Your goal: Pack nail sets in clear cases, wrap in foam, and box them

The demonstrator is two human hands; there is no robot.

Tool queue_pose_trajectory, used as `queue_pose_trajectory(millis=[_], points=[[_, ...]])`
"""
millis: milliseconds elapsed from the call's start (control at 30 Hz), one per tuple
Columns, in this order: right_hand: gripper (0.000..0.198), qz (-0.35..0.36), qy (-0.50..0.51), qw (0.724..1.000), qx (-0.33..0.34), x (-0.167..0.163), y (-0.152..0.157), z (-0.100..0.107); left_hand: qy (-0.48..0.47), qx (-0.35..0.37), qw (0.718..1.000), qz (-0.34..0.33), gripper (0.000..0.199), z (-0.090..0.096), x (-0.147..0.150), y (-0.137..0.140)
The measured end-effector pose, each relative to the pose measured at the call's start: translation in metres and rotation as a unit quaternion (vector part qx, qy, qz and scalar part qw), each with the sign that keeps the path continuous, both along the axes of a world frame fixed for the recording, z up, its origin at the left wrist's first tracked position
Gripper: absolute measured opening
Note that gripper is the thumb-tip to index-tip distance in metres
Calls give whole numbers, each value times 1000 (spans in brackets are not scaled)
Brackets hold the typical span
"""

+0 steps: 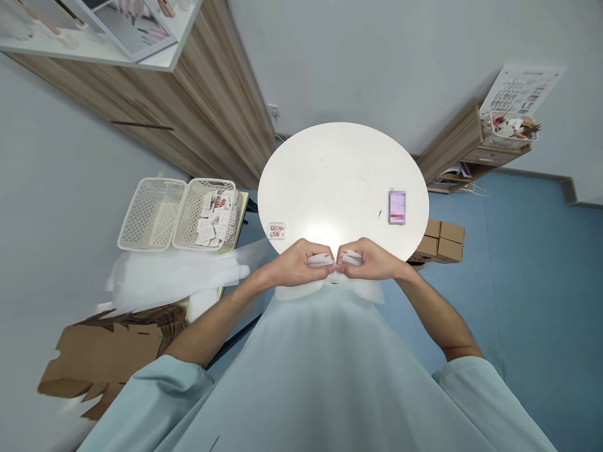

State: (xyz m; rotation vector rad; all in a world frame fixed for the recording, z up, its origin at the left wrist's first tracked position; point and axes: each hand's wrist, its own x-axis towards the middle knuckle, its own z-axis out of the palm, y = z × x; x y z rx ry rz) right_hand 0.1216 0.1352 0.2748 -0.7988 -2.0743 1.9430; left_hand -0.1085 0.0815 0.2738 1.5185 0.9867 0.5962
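Close together over the near edge of the round white table (339,150), both of my hands grip a thin white packing sheet (298,291). My left hand (301,260) is closed around one bunched part of it. Fingers of my right hand (370,258) are curled around another part, and the two hands nearly touch at the middle. Below the fists, the sheet's translucent edges hang in front of my light blue shirt. A small clear case of false nails (276,231) lies on the table to the left of my left hand.
A phone (397,207) lies at the table's right. At left stand two white baskets (153,213) (188,220), one holding small packs, beside white packing sheets (160,276) and flattened cardboard (103,358). Brown boxes (450,242) and a low shelf (464,141) are at right.
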Motion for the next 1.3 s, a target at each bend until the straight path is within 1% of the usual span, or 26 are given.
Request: queue_pose_trajectory(millis=[133,167,233,300,400,467,567,667,767,833,900,933,1000,1067,1133,1200,1300], points=[[15,-128,29,991,29,-2,-5,-6,-12,32,988,151,29,-5,9,-7],[16,-152,32,988,28,-2,-7,-7,-14,31,984,176,30,-6,11,-8],[17,-176,30,984,19,-2,-8,-9,-15,17,981,191,33,-6,11,-8],[18,-171,22,985,13,-1,-7,-9,-18,-6,987,161,34,-5,8,-5],[18,-134,13,991,11,2,0,-7,-20,-45,996,78,36,-2,2,1],[19,-104,4,995,7,3,7,-5,-14,-70,996,47,39,-1,1,5],[21,-54,-10,999,-2,4,17,-4,-10,-93,995,38,43,0,2,7],[23,-11,-30,999,-17,4,26,-3,-10,-107,994,37,42,0,1,9],[26,25,-56,998,-33,0,31,-1,-7,-108,994,36,41,0,-4,10],[26,37,-58,997,-37,-4,31,-1,-7,-99,995,33,41,-1,-7,10],[26,28,-46,998,-33,-9,29,-1,-13,-90,995,40,40,-5,-10,9],[25,12,-39,999,-29,-12,26,-2,-19,-86,995,53,40,-7,-11,7],[25,-49,-25,998,-13,-16,22,-3,-42,-70,991,110,41,-12,-15,4],[27,-138,-18,990,8,-20,17,-5,-66,-48,977,199,43,-18,-21,1],[29,-211,-20,977,20,-24,15,-8,-72,-33,955,287,44,-24,-30,-1],[30,-235,-29,972,17,-32,13,-10,-61,-41,933,352,46,-30,-43,-4],[31,-194,-52,980,1,-57,10,-13,-66,-78,902,420,55,-38,-64,-8]])
